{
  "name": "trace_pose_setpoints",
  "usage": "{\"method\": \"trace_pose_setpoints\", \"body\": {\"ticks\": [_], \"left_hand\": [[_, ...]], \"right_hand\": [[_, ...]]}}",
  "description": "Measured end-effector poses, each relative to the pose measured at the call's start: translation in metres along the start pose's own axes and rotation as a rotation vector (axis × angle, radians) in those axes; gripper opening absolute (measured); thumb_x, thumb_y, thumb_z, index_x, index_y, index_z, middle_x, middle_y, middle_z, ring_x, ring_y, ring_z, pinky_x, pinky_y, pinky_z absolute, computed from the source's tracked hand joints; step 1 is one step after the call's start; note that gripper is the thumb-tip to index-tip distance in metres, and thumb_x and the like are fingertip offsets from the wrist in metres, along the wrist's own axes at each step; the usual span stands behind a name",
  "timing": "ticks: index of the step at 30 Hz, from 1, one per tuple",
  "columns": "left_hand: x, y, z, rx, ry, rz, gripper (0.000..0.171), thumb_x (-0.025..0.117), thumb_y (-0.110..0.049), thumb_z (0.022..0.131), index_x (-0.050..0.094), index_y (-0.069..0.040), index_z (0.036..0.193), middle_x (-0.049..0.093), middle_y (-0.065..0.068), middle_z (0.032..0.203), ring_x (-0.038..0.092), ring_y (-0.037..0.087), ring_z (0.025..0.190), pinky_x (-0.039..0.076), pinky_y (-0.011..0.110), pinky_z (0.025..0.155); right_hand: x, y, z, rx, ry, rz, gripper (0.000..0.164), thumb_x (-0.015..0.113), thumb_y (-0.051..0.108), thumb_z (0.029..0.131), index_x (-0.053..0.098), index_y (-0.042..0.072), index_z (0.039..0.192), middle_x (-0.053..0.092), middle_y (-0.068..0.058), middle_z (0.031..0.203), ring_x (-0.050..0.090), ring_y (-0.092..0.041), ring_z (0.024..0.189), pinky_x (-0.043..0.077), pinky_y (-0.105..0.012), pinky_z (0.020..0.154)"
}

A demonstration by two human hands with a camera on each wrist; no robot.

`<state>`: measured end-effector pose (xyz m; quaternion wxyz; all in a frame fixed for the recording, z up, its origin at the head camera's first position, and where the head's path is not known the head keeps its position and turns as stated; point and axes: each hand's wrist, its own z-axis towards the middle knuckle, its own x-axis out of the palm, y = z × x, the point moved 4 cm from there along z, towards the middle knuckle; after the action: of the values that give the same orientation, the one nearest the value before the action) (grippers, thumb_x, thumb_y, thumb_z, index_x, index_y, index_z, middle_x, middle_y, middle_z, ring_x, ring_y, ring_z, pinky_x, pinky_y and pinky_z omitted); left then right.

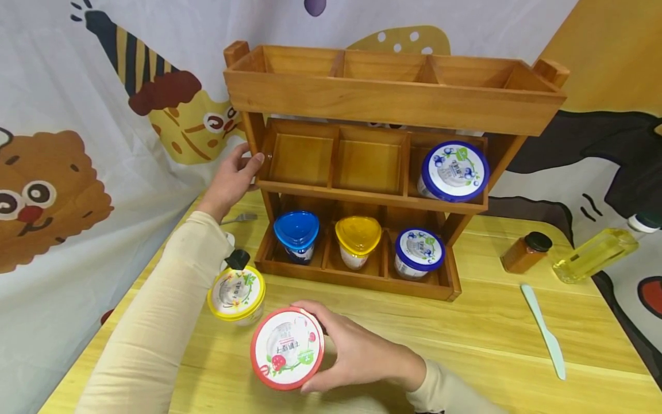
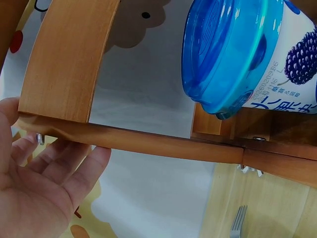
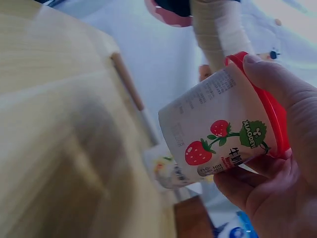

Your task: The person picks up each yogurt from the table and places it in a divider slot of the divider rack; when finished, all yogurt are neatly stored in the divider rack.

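My right hand [image 1: 367,351] grips a strawberry-printed tub with a red lid [image 1: 287,348] by its rim, in front of the rack. In the right wrist view the tub [image 3: 213,129] is tilted, with thumb and fingers on opposite sides of its lid end. My left hand [image 1: 233,179] holds the left upright of a three-tier wooden rack [image 1: 393,102] at the middle tier; the left wrist view shows thumb and fingers around the wood. A yellow-lidded tub [image 1: 237,294] stands on the table left of the red-lidded one, beneath my left forearm.
A blue-lidded tub [image 1: 455,172] sits in the middle tier's right compartment. The bottom tier holds a blue cup [image 1: 297,230], a yellow cup [image 1: 358,236] and another blue-lidded tub [image 1: 420,252]. A fork [image 1: 240,218], brown jar [image 1: 524,253], oil bottle [image 1: 595,256] and pale green knife [image 1: 543,330] lie around.
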<state>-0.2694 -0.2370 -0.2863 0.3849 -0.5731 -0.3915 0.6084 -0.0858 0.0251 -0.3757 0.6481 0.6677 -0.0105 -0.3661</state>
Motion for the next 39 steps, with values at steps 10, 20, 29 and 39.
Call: {"method": "trace_pose_setpoints", "body": {"ticks": [10,20,29,39], "left_hand": [[0.0,0.0,-0.001,0.006,0.002,0.009,0.077,0.044,-0.056,0.099,0.011,-0.021,0.16,0.036,0.017,0.155,0.041,0.031,0.139,0.046,0.052,0.106],[0.0,-0.001,-0.003,0.017,0.0,0.014,0.076,0.044,-0.055,0.1,0.011,-0.021,0.16,0.036,0.017,0.155,0.042,0.032,0.138,0.045,0.053,0.106],[0.001,-0.001,-0.003,0.016,-0.006,0.001,0.076,0.045,-0.054,0.1,0.012,-0.021,0.16,0.037,0.018,0.154,0.042,0.032,0.138,0.045,0.053,0.106],[0.0,0.0,-0.003,0.021,-0.009,-0.004,0.077,0.046,-0.053,0.1,0.012,-0.019,0.159,0.037,0.018,0.155,0.042,0.033,0.138,0.045,0.054,0.106]], "right_hand": [[-0.027,0.021,-0.003,-0.065,-0.099,0.045,0.101,0.09,0.03,0.072,0.026,0.029,0.151,0.048,0.011,0.144,0.052,-0.012,0.127,0.042,-0.03,0.11],[-0.052,0.035,-0.01,-0.089,-0.183,0.009,0.105,0.089,0.026,0.072,0.024,0.02,0.153,0.046,0.003,0.145,0.052,-0.016,0.125,0.045,-0.034,0.108],[-0.073,0.05,-0.013,-0.124,-0.274,-0.01,0.111,0.091,0.013,0.068,0.022,0.021,0.154,0.043,-0.003,0.147,0.052,-0.02,0.126,0.048,-0.032,0.106],[-0.095,0.063,-0.016,-0.152,-0.366,0.058,0.111,0.089,-0.003,0.067,0.023,0.017,0.154,0.042,-0.004,0.145,0.053,-0.021,0.125,0.053,-0.033,0.099]]}}
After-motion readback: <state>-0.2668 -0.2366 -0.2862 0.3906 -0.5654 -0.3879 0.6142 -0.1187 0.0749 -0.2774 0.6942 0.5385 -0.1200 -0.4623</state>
